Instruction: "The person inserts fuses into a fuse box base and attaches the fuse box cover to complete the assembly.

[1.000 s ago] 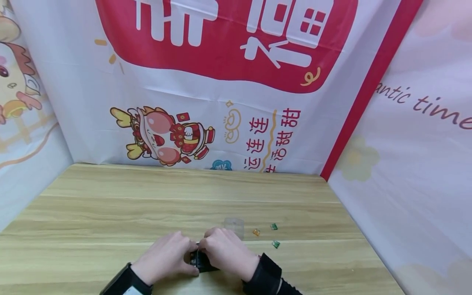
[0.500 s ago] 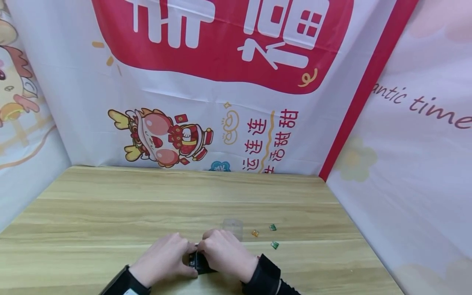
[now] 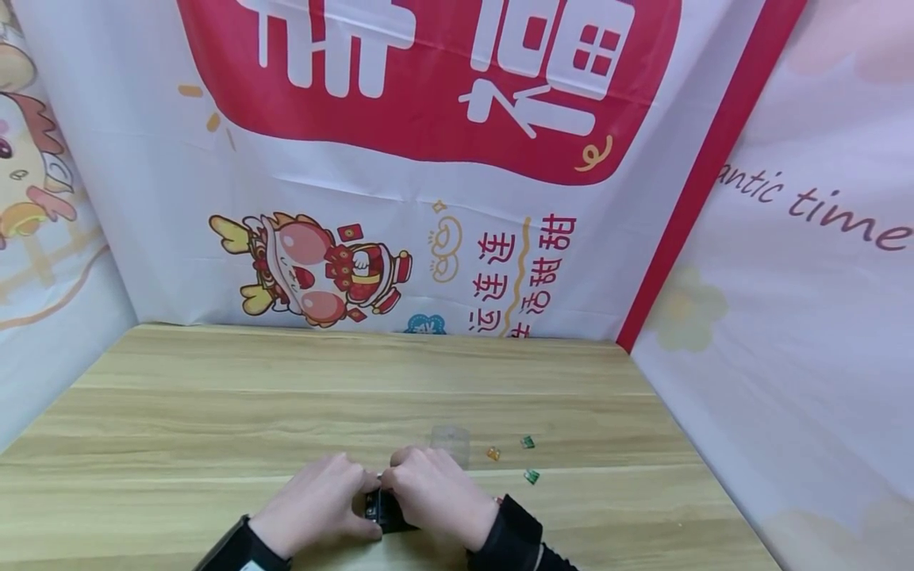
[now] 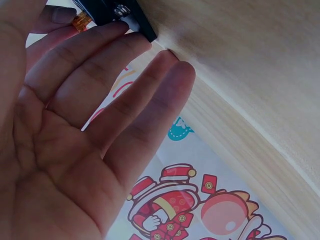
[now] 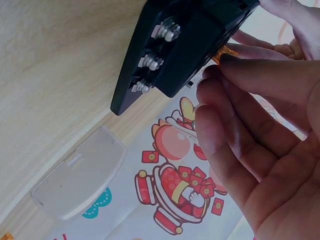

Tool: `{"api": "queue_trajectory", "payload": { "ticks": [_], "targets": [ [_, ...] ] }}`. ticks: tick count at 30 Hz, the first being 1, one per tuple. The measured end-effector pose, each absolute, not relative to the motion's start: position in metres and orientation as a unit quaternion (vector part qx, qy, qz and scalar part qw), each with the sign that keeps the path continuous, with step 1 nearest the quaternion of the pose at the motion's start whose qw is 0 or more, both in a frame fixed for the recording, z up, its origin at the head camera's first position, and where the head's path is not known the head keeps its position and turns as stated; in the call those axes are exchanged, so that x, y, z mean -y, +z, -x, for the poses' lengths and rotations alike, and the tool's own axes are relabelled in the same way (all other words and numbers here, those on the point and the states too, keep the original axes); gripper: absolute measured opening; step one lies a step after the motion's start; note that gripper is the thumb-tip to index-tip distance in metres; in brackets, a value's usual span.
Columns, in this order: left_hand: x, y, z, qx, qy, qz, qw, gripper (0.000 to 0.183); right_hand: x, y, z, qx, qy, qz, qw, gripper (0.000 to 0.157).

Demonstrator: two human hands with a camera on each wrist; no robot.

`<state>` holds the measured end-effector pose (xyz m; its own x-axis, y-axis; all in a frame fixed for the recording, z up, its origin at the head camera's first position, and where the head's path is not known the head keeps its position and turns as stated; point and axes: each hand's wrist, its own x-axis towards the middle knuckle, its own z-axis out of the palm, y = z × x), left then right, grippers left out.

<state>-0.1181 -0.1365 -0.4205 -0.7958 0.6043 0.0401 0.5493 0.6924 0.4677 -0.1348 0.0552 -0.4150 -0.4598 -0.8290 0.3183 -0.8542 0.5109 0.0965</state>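
A black fuse block [image 3: 389, 514] with a row of metal screw terminals along its side sits on the table between both hands. My left hand [image 3: 317, 503] steadies it at its left end, thumb on the near side and fingers on the far side. My right hand [image 3: 439, 493] reaches over the block and pinches an orange blade fuse [image 5: 225, 52] between thumb and index finger, right at the block's top face. The right wrist view shows the terminals on the block's side [image 5: 195, 42]. From above, the right hand hides the fuse and much of the block.
A clear plastic cover [image 3: 451, 441] lies just beyond the right hand. To its right are a loose orange fuse [image 3: 493, 453], a green fuse [image 3: 528, 442] and another green fuse [image 3: 531, 476]. A printed cloth [image 3: 343, 182] hangs behind the wooden table [image 3: 214, 404].
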Motion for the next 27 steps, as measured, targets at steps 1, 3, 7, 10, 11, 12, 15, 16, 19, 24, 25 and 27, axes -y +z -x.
{"api": "queue_trajectory", "payload": {
  "ticks": [1,3,7,10,11,12,15,16,19,24,25,27],
  "targets": [
    [0.1364,-0.4206,0.1182,-0.918,0.236,-0.314,0.061,0.022,-0.0551,-0.4151,0.1346,0.854,0.037,-0.492,0.163,0.01],
    [0.1363,-0.4211,0.1185,-0.917,0.238,-0.313,0.064,0.022,-0.0548,-0.4151,0.1341,0.856,0.034,-0.49,0.16,0.01],
    [0.1362,-0.4226,0.1186,-0.916,0.241,-0.313,0.063,0.023,-0.054,-0.4156,0.1334,0.856,0.023,-0.488,0.167,0.01],
    [0.1362,-0.4232,0.1183,-0.916,0.241,-0.314,0.061,0.022,-0.0539,-0.4159,0.1331,0.854,0.017,-0.488,0.179,0.01],
    [0.1363,-0.4233,0.1183,-0.916,0.241,-0.314,0.06,0.022,-0.0539,-0.416,0.1331,0.854,0.018,-0.488,0.18,0.01],
    [0.1362,-0.4233,0.1183,-0.916,0.24,-0.315,0.059,0.021,-0.054,-0.4161,0.1331,0.854,0.018,-0.488,0.181,0.01],
    [0.1362,-0.4234,0.1188,-0.916,0.239,-0.317,0.057,0.021,-0.0541,-0.4168,0.1336,0.853,0.021,-0.489,0.179,0.012],
    [0.136,-0.4233,0.119,-0.916,0.239,-0.317,0.056,0.021,-0.0541,-0.417,0.1338,0.853,0.022,-0.489,0.18,0.013],
    [0.1357,-0.4229,0.1193,-0.916,0.238,-0.318,0.054,0.022,-0.054,-0.4178,0.1343,0.853,0.024,-0.49,0.181,0.016],
    [0.136,-0.4223,0.1189,-0.916,0.237,-0.318,0.053,0.022,-0.0533,-0.4182,0.1336,0.85,0.026,-0.49,0.193,0.018],
    [0.1361,-0.4223,0.1188,-0.916,0.237,-0.318,0.053,0.021,-0.0531,-0.418,0.1334,0.85,0.026,-0.49,0.193,0.018],
    [0.1364,-0.4223,0.1188,-0.916,0.24,-0.317,0.056,0.021,-0.0525,-0.4171,0.1329,0.852,0.03,-0.489,0.184,0.018]
  ]
}}
